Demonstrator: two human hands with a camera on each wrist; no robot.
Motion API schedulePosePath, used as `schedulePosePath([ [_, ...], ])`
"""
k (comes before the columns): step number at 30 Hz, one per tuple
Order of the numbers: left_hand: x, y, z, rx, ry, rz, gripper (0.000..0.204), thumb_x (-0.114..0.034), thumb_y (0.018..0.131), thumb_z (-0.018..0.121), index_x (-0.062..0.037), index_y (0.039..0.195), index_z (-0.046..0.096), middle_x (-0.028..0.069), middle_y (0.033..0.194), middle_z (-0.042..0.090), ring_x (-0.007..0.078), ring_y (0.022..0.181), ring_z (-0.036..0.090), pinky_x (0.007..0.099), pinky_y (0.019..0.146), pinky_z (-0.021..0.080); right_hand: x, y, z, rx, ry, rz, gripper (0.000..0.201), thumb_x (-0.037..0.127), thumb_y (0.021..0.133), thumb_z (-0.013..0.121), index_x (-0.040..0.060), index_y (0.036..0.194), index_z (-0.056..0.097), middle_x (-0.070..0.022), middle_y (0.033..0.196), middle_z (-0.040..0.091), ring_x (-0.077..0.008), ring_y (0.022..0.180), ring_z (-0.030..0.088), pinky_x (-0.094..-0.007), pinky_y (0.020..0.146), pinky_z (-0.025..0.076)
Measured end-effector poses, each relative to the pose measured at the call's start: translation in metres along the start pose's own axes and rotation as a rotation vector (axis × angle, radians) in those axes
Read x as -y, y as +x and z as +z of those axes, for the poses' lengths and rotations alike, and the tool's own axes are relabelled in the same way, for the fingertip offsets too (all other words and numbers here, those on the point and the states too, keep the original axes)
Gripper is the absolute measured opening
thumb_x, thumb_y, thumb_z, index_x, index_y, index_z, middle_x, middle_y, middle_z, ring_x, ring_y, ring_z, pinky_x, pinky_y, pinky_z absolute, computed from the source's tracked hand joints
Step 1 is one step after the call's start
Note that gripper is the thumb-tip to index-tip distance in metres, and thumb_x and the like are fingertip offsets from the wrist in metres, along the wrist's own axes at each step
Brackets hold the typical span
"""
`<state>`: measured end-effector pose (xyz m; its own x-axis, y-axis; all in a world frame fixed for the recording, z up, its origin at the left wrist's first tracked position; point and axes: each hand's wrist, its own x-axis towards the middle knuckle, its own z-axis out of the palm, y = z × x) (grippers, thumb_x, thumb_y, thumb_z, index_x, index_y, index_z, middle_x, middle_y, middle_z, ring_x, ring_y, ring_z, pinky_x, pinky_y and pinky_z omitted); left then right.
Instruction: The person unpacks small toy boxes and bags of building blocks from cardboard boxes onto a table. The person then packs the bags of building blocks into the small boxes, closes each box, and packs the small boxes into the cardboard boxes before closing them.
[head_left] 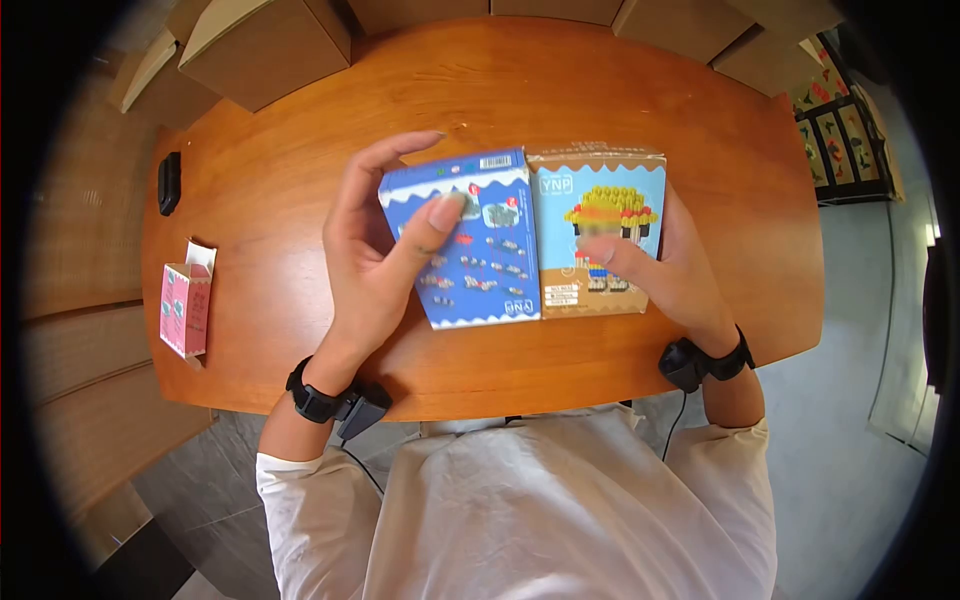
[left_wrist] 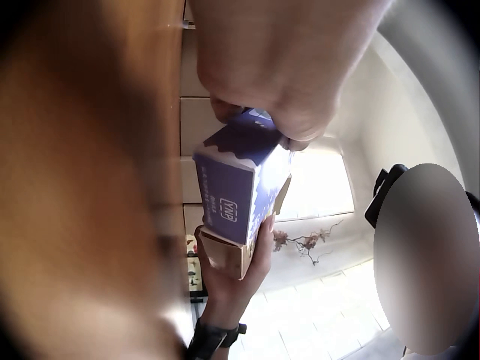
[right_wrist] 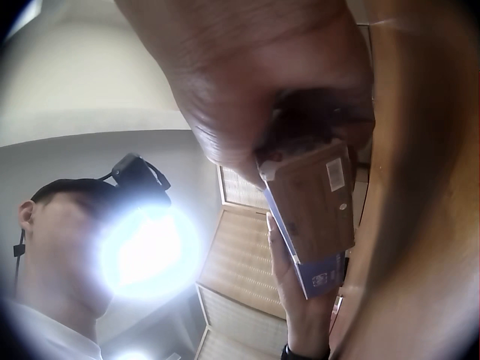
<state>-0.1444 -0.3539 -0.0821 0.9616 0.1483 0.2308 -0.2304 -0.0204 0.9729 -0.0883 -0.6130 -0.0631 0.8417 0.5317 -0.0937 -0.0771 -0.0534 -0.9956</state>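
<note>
In the head view, two small printed cartons are held side by side above the wooden table (head_left: 480, 375). My left hand (head_left: 365, 265) grips the blue box (head_left: 485, 270), its thumb across the face printed with small pictures of parts. The right hand (head_left: 690, 275) holds a light blue and brown box (head_left: 615, 205) marked YNP, which shows a yellow-topped block figure; its thumb lies over the front. The inner edges of the boxes meet. In the left wrist view, the blue box (left_wrist: 225, 191) overlaps the brown end of the other box (left_wrist: 223, 255).
A pink box (head_left: 180, 310) with a raised flap stands at the table's left side. Behind it lies a small black object (head_left: 169, 184). Cardboard boxes (head_left: 270, 60) line the far edge, and a black rack (head_left: 845, 150) with patterned panels stands beyond the right edge.
</note>
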Motion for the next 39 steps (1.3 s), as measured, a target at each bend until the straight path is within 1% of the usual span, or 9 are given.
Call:
schedulePosePath([
  [3,-0.004,-0.001,-0.001,0.075,0.037,-0.067,0.046,-0.02,0.096,0.075,-0.0014,0.135,0.058,0.0071,0.108,0.067,0.0078,0.091,0.064,0.024,0.083,0.053,0.002,-0.002,0.003,0.009,0.039,0.075,0.062,0.01,0.087,0.084,0.0016,0.137,0.049,-0.0078,0.126,0.064,-0.0132,0.115,0.063,-0.0302,0.097,0.053],
  [5,-0.007,-0.003,-0.001,0.112,-0.013,-0.059,0.045,-0.014,0.095,0.076,-0.0012,0.134,0.058,0.0096,0.116,0.067,0.0105,0.099,0.066,0.0263,0.088,0.054,0.002,-0.005,0.004,0.015,0.059,0.106,0.063,0.008,0.084,0.087,0.0018,0.135,0.05,-0.0074,0.126,0.064,-0.0126,0.115,0.063,-0.0301,0.096,0.053],
  [8,-0.002,-0.008,-0.002,0.124,0.048,0.132,0.05,-0.008,0.09,0.079,-0.0011,0.134,0.057,0.0124,0.125,0.065,0.0162,0.11,0.066,0.0306,0.094,0.055,-0.009,-0.007,0.0,0.039,-0.072,-0.047,0.068,0.006,0.079,0.091,0.0037,0.134,0.051,-0.0076,0.123,0.065,-0.0131,0.114,0.063,-0.0304,0.095,0.053],
  [10,0.005,-0.006,-0.009,0.18,0.113,0.207,0.053,-0.006,0.087,0.081,-0.0011,0.133,0.057,0.0132,0.129,0.063,0.0188,0.114,0.065,0.0325,0.097,0.055,-0.021,-0.003,-0.006,0.034,-0.33,-0.425,0.064,0.003,0.077,0.091,0.0057,0.128,0.053,-0.0093,0.122,0.065,-0.0163,0.113,0.063,-0.0318,0.094,0.052],
  [16,0.006,-0.005,-0.004,0.262,0.197,0.277,0.078,-0.007,0.077,0.091,-0.003,0.142,0.047,0.0141,0.125,0.063,0.0237,0.115,0.065,0.0363,0.099,0.054,-0.025,0.008,0.0,0.028,-0.211,-0.525,0.053,-0.003,0.079,0.087,0.0057,0.117,0.052,-0.0129,0.124,0.064,-0.0213,0.115,0.064,-0.0341,0.094,0.052],
  [21,0.008,0.001,-0.004,0.365,0.117,0.328,0.104,-0.015,0.069,0.097,-0.0075,0.15,0.032,0.0241,0.123,0.061,0.0313,0.112,0.063,0.045,0.099,0.05,-0.026,0.01,0.006,0.02,-0.154,-0.536,0.053,-0.003,0.079,0.087,0.0058,0.118,0.052,-0.0138,0.125,0.064,-0.0222,0.115,0.065,-0.0341,0.093,0.053],
  [28,0.009,0.003,-0.002,0.34,0.104,0.386,0.099,-0.013,0.071,0.097,-0.0071,0.147,0.035,0.0186,0.12,0.063,0.0256,0.111,0.064,0.0396,0.095,0.055,-0.028,0.011,0.006,0.034,-0.14,-0.558,0.053,-0.003,0.079,0.087,0.0056,0.117,0.051,-0.0144,0.127,0.064,-0.0226,0.115,0.066,-0.0344,0.093,0.054],
  [34,0.012,-0.003,0.001,0.289,-0.008,0.325,0.094,-0.015,0.078,0.091,-0.0123,0.147,0.026,0.0274,0.129,0.056,0.0337,0.114,0.062,0.0465,0.098,0.051,-0.026,0.007,0.003,0.032,-0.189,-0.515,0.056,-0.003,0.078,0.087,0.0048,0.121,0.052,-0.0143,0.127,0.063,-0.023,0.117,0.064,-0.0351,0.096,0.053],
  [39,0.01,-0.001,-0.002,0.305,0.093,0.368,0.066,-0.001,0.082,0.085,-0.0076,0.132,0.042,0.0228,0.13,0.055,0.0279,0.117,0.062,0.0399,0.097,0.056,-0.028,0.006,-0.001,0.019,-0.253,-0.512,0.058,-0.002,0.078,0.087,0.0045,0.124,0.053,-0.0108,0.127,0.062,-0.0202,0.117,0.062,-0.0332,0.098,0.052],
])
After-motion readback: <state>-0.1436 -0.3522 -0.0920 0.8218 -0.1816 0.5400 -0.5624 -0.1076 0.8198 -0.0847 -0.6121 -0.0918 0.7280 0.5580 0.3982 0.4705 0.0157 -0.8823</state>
